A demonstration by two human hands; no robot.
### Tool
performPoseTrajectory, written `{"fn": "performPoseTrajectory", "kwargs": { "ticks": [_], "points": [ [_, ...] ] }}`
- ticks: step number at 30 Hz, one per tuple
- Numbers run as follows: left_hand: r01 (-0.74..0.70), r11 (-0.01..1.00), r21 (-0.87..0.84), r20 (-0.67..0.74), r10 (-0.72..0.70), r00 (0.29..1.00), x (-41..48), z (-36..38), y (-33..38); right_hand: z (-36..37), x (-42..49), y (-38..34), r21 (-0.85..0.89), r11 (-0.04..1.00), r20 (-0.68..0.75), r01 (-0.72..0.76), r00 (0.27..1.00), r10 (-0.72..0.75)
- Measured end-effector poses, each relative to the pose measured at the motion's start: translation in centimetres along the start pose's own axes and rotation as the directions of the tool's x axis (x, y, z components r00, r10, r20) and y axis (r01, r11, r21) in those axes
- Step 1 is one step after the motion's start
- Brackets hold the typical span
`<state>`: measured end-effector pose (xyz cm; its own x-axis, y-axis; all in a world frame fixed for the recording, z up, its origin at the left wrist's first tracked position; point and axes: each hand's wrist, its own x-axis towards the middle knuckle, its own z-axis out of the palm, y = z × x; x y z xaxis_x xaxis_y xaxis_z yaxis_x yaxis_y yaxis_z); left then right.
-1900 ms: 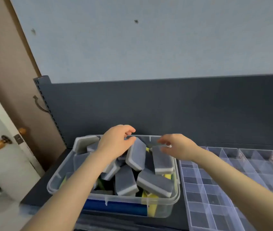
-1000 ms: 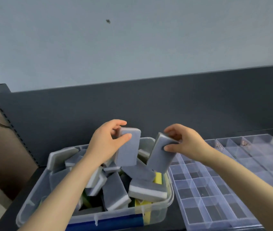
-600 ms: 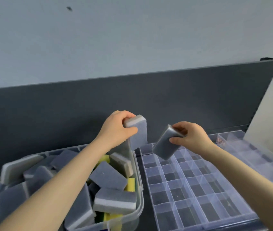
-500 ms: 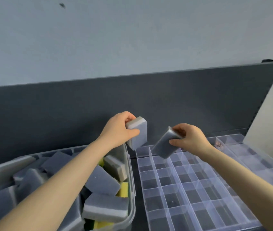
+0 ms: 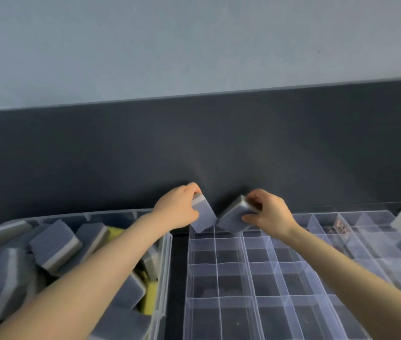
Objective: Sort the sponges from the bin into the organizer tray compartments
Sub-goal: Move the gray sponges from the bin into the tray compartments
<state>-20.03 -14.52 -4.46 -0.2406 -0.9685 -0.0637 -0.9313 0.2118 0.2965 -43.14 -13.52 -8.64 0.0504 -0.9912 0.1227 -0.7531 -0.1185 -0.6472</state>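
Observation:
My left hand [image 5: 177, 210] grips a grey sponge [image 5: 202, 218], tilted, its lower corner at the far-left compartments of the clear organizer tray [image 5: 228, 263]. My right hand [image 5: 269, 212] holds a second grey sponge [image 5: 233, 217], tilted the other way, over the neighbouring far compartment. The two sponges nearly touch at their lower corners. The clear bin [image 5: 167, 251] at the left holds several grey-and-white sponges [image 5: 54, 249] and some yellow ones [image 5: 149, 300].
A dark grey back panel [image 5: 194, 148] rises right behind the bin and tray, with a pale wall above. A second clear organizer section [image 5: 371, 231] lies at the right, with small brownish items [image 5: 339, 227] in one far compartment.
Both hands lifted a sponge each out of the bin, carried them rightward and lowered them to the tray's far-left compartments. The view shifted right and down.

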Motion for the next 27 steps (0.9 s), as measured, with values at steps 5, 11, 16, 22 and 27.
{"fn": "performPoseTrajectory", "kwargs": {
  "ticks": [5,11,16,22,27],
  "points": [
    [0.016,0.998,0.066,0.036,-0.019,0.999,0.7,1.1,0.0,-0.1,1.5,-0.3,-0.118,0.987,0.179,0.109,0.980,-0.086],
    [-0.021,0.992,0.125,0.141,0.004,0.990,1.6,2.6,0.4,0.0,3.3,-2.2,-0.276,0.917,0.350,0.288,0.919,-0.183],
    [0.006,0.983,0.183,0.155,-0.035,0.987,2.0,3.9,0.9,1.6,3.6,-2.8,-0.328,0.883,0.472,0.335,0.868,-0.154],
    [0.074,0.983,0.168,0.108,-0.093,0.990,1.5,5.3,1.5,3.5,3.1,-2.3,-0.356,0.876,0.489,0.326,0.863,-0.122],
    [0.083,0.989,0.126,0.125,-0.099,0.987,1.5,5.1,1.3,3.6,2.6,-1.9,-0.353,0.873,0.477,0.337,0.867,-0.142]
  ]
}}
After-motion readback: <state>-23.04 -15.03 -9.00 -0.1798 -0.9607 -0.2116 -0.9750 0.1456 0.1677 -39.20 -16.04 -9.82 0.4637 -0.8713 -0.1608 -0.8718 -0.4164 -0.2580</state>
